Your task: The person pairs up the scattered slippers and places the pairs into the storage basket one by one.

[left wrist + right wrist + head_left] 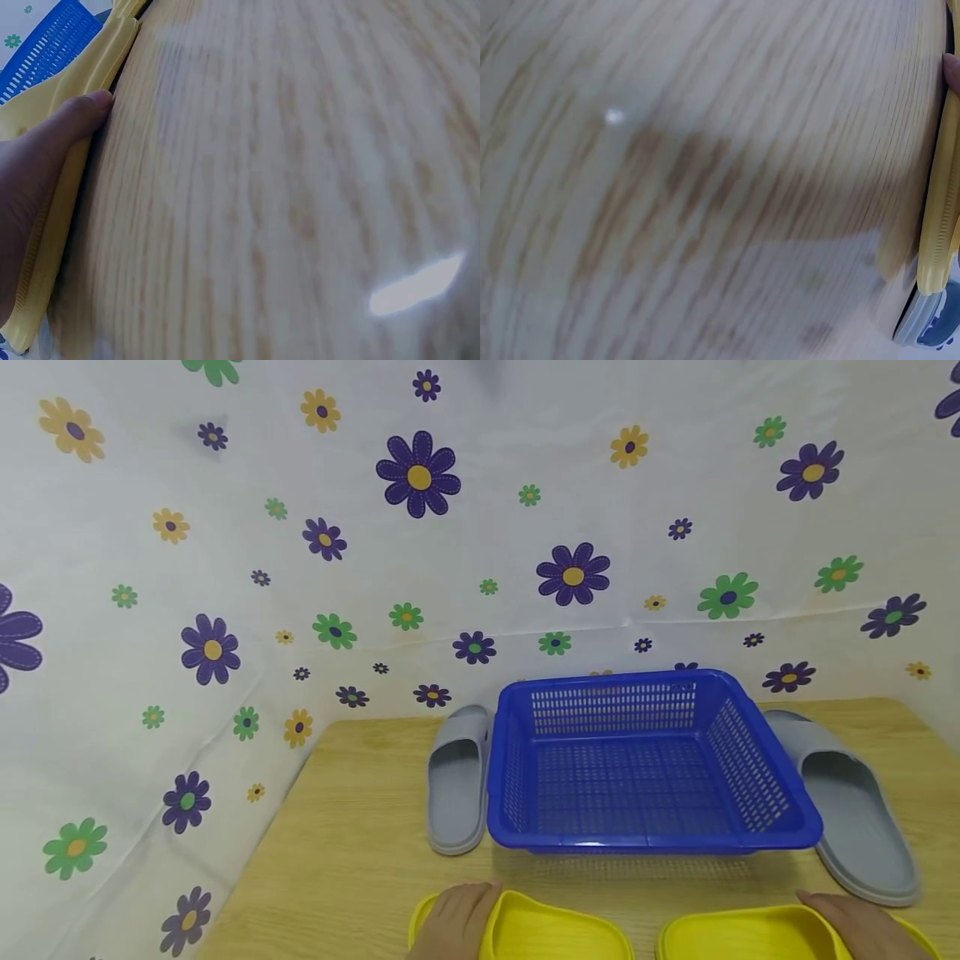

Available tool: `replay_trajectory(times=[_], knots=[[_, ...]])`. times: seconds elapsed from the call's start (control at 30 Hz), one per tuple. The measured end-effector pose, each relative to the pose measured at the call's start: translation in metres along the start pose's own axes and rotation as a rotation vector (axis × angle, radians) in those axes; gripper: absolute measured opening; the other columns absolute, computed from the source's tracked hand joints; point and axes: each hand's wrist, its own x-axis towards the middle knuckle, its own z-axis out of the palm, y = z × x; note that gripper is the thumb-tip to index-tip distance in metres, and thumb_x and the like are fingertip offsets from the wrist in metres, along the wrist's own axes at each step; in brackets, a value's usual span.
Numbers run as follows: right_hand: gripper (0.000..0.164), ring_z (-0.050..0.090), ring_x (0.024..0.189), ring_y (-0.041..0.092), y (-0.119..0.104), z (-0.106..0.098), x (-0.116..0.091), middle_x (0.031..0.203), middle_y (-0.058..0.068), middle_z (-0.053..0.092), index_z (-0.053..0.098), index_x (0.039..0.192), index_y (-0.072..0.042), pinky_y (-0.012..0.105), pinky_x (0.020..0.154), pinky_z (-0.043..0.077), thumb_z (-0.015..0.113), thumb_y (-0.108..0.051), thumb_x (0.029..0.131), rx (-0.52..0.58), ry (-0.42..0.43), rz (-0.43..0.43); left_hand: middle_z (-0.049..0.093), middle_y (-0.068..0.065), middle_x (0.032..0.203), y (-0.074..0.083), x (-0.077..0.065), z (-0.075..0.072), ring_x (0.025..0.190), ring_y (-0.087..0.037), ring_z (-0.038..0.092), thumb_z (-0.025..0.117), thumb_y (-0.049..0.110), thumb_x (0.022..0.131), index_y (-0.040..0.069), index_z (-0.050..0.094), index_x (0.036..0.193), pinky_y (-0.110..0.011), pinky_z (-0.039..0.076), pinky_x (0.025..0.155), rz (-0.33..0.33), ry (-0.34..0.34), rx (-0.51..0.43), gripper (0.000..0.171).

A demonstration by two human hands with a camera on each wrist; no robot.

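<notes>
Two yellow slippers lie on the table's near side in the head view, the left one [562, 935] and the right one [750, 935]. My left hand [455, 922] grips the left slipper across its upper strap, and the left wrist view shows the thumb [84, 114] along its side, close to the tabletop. Over at the right, my right hand [862, 928] holds the other slipper by its strap. Only a fingertip [952, 71] of that hand shows at the edge of the right wrist view. The frame's lower edge cuts off both slippers.
Behind the yellow slippers stands a blue plastic basket [652, 841] with slotted walls. A grey slipper [456, 810] lies at its left, another grey slipper [858, 835] at its right. The wooden table [345, 860] meets a flower-printed white cloth [480, 535] at the back and sides.
</notes>
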Motion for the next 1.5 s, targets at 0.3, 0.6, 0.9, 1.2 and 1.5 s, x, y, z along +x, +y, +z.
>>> replay_trajectory(times=[0.3, 0.6, 0.9, 1.2, 1.5], knots=[[0.105, 0.05, 0.091, 0.003, -0.025, 0.002, -0.005, 0.102, 0.005, 0.062, 0.047, 0.129, -0.019, -0.003, 0.091, 0.008, 0.091, -0.046, 0.038, 0.072, 0.223, -0.05, 0.061, -0.009, 0.103, 0.004, 0.002, 0.0, 0.092, -0.019, 0.059, 0.018, 0.062, 0.096, -0.006, 0.057, 0.119, -0.033, 0.049, 0.082, 0.001, 0.028, 0.02, 0.081], [0.105, 0.048, 0.094, -0.001, -0.031, -0.003, -0.002, 0.099, 0.008, 0.062, 0.049, 0.128, -0.012, -0.002, 0.094, 0.011, 0.09, -0.048, 0.038, 0.079, 0.265, -0.115, 0.062, -0.007, 0.1, 0.009, 0.004, 0.001, 0.091, -0.018, 0.06, 0.021, 0.059, 0.097, -0.004, 0.057, 0.12, -0.032, 0.048, 0.083, 0.008, 0.051, 0.024, 0.076], [0.104, 0.047, 0.093, 0.0, -0.042, -0.012, -0.001, 0.101, 0.006, 0.063, 0.051, 0.125, -0.007, -0.002, 0.096, 0.01, 0.088, -0.054, 0.04, 0.065, 0.263, -0.096, 0.062, -0.007, 0.102, 0.01, 0.004, -0.005, 0.092, -0.017, 0.06, 0.024, 0.062, 0.095, -0.003, 0.057, 0.12, -0.031, 0.048, 0.084, -0.02, -0.005, 0.025, 0.077], [0.099, 0.053, 0.091, 0.011, -0.036, -0.016, 0.001, 0.106, 0.005, 0.062, 0.05, 0.122, -0.006, 0.007, 0.098, 0.024, 0.088, -0.055, 0.044, 0.006, 0.152, -0.065, 0.062, -0.01, 0.105, 0.007, 0.008, -0.009, 0.094, -0.02, 0.059, 0.022, 0.062, 0.095, -0.005, 0.056, 0.122, -0.034, 0.048, 0.085, 0.001, 0.032, -0.004, 0.079], [0.094, 0.058, 0.087, 0.019, -0.028, -0.017, 0.002, 0.107, 0.0, 0.062, 0.049, 0.121, -0.01, 0.011, 0.088, 0.032, 0.085, -0.057, 0.047, -0.044, 0.072, -0.028, 0.06, -0.01, 0.108, 0.005, 0.014, -0.019, 0.098, -0.02, 0.057, 0.023, 0.065, 0.093, -0.006, 0.053, 0.124, -0.035, 0.045, 0.089, 0.0, -0.024, -0.017, 0.083]])
